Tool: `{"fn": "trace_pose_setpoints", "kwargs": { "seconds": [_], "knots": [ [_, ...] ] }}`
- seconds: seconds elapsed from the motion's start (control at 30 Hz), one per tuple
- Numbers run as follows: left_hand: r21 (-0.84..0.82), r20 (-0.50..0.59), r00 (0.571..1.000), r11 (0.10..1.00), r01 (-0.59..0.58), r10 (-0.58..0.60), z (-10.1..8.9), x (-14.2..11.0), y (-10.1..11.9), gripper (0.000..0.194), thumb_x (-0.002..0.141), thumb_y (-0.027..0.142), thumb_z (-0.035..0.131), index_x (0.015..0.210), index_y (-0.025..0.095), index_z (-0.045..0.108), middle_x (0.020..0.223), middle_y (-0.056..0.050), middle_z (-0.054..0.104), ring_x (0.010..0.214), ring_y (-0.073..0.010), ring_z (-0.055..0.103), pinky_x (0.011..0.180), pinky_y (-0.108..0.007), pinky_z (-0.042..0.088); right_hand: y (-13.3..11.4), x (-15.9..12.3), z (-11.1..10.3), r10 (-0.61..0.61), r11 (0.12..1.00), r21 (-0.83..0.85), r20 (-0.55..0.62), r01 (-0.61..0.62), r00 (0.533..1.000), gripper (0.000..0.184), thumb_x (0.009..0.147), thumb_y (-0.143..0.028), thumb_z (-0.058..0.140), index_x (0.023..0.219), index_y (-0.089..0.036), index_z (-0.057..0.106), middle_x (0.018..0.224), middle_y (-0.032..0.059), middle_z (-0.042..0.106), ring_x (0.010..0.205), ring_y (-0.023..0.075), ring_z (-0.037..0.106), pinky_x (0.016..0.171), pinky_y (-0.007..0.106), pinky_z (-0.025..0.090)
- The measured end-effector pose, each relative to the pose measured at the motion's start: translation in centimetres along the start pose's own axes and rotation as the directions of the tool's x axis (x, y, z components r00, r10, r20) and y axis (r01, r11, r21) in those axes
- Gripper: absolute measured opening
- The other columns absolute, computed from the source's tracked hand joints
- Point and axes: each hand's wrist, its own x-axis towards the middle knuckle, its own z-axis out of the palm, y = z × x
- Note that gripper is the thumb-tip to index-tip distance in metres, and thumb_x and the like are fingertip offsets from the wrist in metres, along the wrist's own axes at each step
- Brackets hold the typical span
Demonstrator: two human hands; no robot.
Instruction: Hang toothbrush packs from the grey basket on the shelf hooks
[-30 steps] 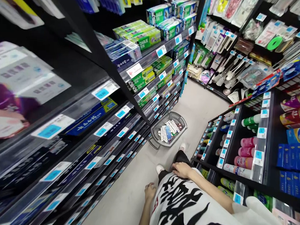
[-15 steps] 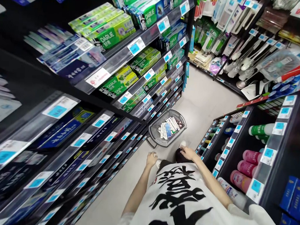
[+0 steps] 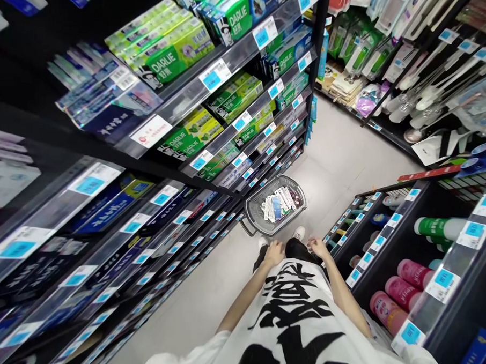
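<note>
My left hand (image 3: 275, 252) hangs in front of my dark trousers, fingers loosely bent and nothing visible in them. Close by on the right, my right hand (image 3: 316, 247) is held low with its fingers a little apart, also without anything visible in it. Just beyond my shoes stands a grey plastic shopping basket (image 3: 251, 219) on the floor, its handle folded down toward me. White and blue packets (image 3: 278, 204) lie inside it, too small to read. Neither hand touches the basket.
Shelves of toothpaste boxes (image 3: 172, 55) with price tags line the left. On the right, a shelf holds pink bottles (image 3: 403, 288) and a green-and-white bottle (image 3: 438, 227). Hanging kitchen utensils (image 3: 427, 99) fill the far rack. Pale floor (image 3: 333, 154) runs between.
My left hand has come inward from the left to the front of my trousers. My right hand has shifted slightly right. A white shoe shows more plainly, and the basket stays on the floor.
</note>
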Motion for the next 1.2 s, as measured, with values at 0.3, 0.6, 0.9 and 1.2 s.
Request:
{"fn": "trace_pose_setpoints", "kwargs": {
  "seconds": [0.3,0.6,0.9,1.2],
  "knots": [
    [-0.068,-0.117,0.927,0.934,0.35,-0.356,-2.5,-3.5,-8.9,0.034,0.089,0.018,0.049,0.12,0.015,0.064,0.136,-0.016,0.053,0.131,-0.0291,0.047,0.11,-0.037,0.038,0.8,2.2,0.8,0.144,0.989,-0.046,0.046,-0.142,0.988,0.018,0.097,-0.03,0.063,0.102,-0.013,0.066,0.088,0.0025,0.073,0.067,0.0127,0.068,0.066,0.028,0.057],
    [-0.001,-0.01,0.954,0.954,0.298,-0.298,-8.5,-0.5,-11.7,0.024,0.094,0.025,0.058,0.114,0.015,0.065,0.126,-0.012,0.062,0.122,-0.0269,0.056,0.104,-0.045,0.044,-2.4,3.2,0.7,0.205,0.978,0.076,-0.134,-0.196,0.97,0.017,0.098,-0.024,0.055,0.109,-0.015,0.063,0.099,0.0061,0.075,0.073,0.014,0.071,0.069,0.027,0.057],
    [-0.073,0.096,0.986,0.987,0.146,-0.139,-17.1,10.5,-13.1,0.029,0.097,0.037,0.059,0.116,0.015,0.065,0.107,-0.007,0.07,0.1,-0.0219,0.066,0.095,-0.045,0.051,-5.9,6.3,7.0,0.186,0.98,0.078,-0.051,-0.182,0.981,0.018,0.089,-0.014,0.055,0.101,-0.017,0.068,0.093,0.0039,0.077,0.071,0.0134,0.072,0.074,0.022,0.055],
    [-0.068,0.021,0.995,0.993,0.1,-0.098,-20.2,12.5,-12.4,0.03,0.095,0.017,0.051,0.122,0.014,0.063,0.102,-0.009,0.074,0.097,-0.0192,0.066,0.092,-0.029,0.046,-8.4,8.4,6.8,0.126,0.979,0.165,-0.053,-0.115,0.991,0.017,0.091,-0.014,0.055,0.103,-0.016,0.066,0.097,0.0052,0.077,0.066,0.0115,0.07,0.078,0.024,0.057]
  ]
}}
